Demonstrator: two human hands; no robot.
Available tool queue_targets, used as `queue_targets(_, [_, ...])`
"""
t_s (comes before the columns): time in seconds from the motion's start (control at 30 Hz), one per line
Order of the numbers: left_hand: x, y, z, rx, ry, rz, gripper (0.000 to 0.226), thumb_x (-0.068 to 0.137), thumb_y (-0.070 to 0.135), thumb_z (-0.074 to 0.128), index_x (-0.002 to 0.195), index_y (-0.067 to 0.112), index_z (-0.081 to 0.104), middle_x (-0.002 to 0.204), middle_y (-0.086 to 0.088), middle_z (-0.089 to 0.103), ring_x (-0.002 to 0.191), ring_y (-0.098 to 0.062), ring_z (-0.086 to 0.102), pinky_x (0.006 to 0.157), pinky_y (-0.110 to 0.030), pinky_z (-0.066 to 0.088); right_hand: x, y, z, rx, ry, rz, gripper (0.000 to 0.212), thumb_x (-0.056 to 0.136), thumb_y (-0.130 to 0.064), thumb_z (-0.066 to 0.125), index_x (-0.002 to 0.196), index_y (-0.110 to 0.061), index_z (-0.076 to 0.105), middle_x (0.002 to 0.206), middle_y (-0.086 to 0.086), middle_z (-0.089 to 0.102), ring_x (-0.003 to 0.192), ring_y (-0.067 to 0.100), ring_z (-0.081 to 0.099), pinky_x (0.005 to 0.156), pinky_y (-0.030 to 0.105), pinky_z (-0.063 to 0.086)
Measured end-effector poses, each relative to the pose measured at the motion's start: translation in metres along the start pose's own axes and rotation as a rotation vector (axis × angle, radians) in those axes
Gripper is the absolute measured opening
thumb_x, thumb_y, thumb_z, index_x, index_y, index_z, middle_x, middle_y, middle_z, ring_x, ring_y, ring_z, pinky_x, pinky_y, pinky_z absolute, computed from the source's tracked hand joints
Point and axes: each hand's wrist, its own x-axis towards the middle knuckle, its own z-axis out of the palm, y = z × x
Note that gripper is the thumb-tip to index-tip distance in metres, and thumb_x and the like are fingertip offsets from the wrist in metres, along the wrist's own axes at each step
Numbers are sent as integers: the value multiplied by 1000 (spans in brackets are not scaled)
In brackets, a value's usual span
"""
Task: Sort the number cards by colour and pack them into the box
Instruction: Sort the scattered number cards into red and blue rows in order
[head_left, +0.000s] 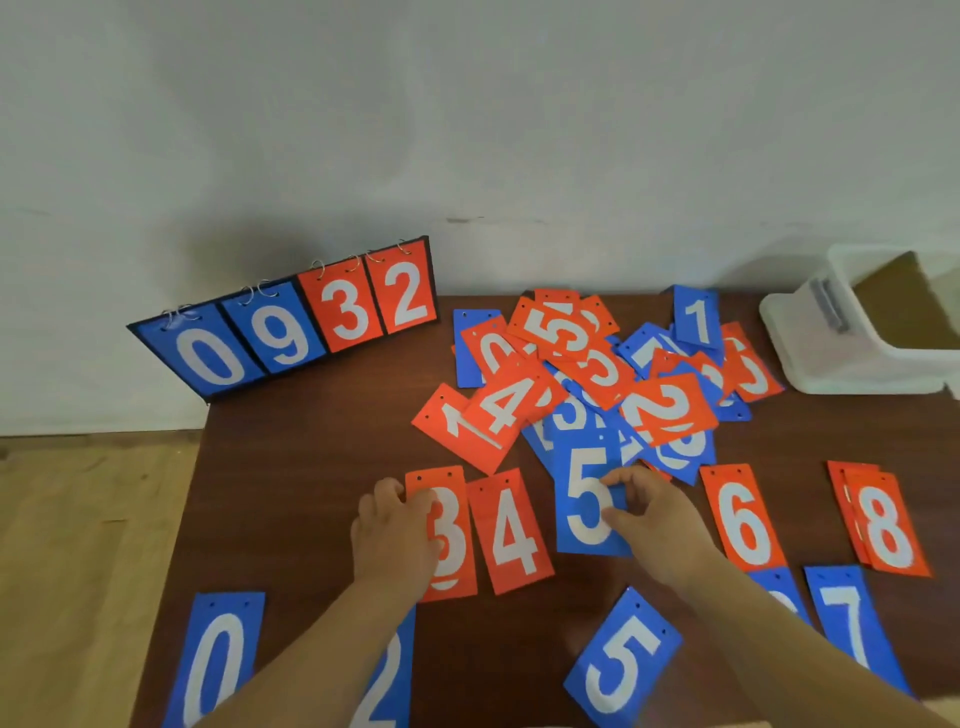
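Red and blue number cards (587, 374) heap on the tabletop (311, 493); the box (810, 343) sits far right. The right hand (654, 514) pinches a blue 5 (582, 499); the left hand (400, 535) grips a red 3 (457, 519). Sorting stage, seemingly: the 5 should next join the nearer blue cards (218, 660).

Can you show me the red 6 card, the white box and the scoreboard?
red 6 card (743, 519), head view, middle of the card.
white box (852, 364), head view, its near side wall.
scoreboard (283, 332), head view, its blue 9 panel.

Plain indoor room, bare white wall (467, 104), pale wooden floor (78, 519), dark brown table (311, 441)
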Motion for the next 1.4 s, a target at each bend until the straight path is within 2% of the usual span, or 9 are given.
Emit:
queue_targets(0.17, [-35,34,8,-68,118,212,45,90,44,64,132,37,52,129,2,42,120,-20,44,98,-34,44,-19,30,-16,55,-42,10,35,89,-12,72,111,-34,59,103,-10,69,90,9,70,75,35,62])
queue_targets(0.3, [-81,74,38,-128,-18,404,55,93,46,60,143,37,42,129,6,39,123,-17,40,105,-31,38,-42,70,-25,58,-111,84,37,86,-9,76,108,-34,58,99,-9,70,86,9,71,59,25,59])
queue_targets(0.37, [-99,89,56,-121,-107,417,60,95,46,57,149,36,34,132,6,39,125,-16,39,106,-32,38,-53,94,-24,26,-143,107,38,83,-10,79,104,-35,58,98,-6,70,85,9,70,61,25,60])
queue_targets(0.5, [-130,112,90,-187,-232,331,63,98,42,55,154,33,28,134,5,39,125,-18,43,105,-34,42,-70,131,-13,-97,-217,82,33,81,-21,81,97,-35,56,86,-7,64,75,7,64,59,21,54])
queue_targets(0.6, [-147,125,107,-287,-255,232,61,98,37,56,153,32,30,135,6,38,124,-17,43,106,-31,41,-75,149,-4,-212,-268,9,26,85,-33,76,98,-37,53,82,-5,63,74,10,62,68,29,55])
queue_targets(0.77, [-165,141,120,-328,-267,128,61,97,32,59,152,33,31,131,4,34,111,-18,54,95,-32,49,-75,165,3,-405,-302,-115,43,90,-36,68,129,-34,50,119,-2,57,98,19,64,82,35,57])
queue_targets(0.93, [-167,151,123,-352,-242,74,63,96,31,61,151,34,31,132,8,36,92,-9,58,79,-26,52,-76,172,7,-328,-195,-53,52,88,-30,74,133,-30,48,130,-1,38,104,20,61,84,33,60])
queue_targets(1.2, [-152,153,124,-458,-149,82,60,93,15,65,147,26,42,145,7,43,133,-14,42,109,-32,43,-65,152,21,-164,-202,-81,44,90,-16,68,132,-24,55,134,-2,48,112,15,58,87,24,54])
queue_targets(1.4, [-142,145,123,-483,-157,38,60,90,13,70,143,28,45,144,8,46,132,-13,46,105,-36,51,-50,148,22,-177,-279,-106,35,90,-12,67,120,-27,59,122,-5,54,96,7,58,70,11,45])
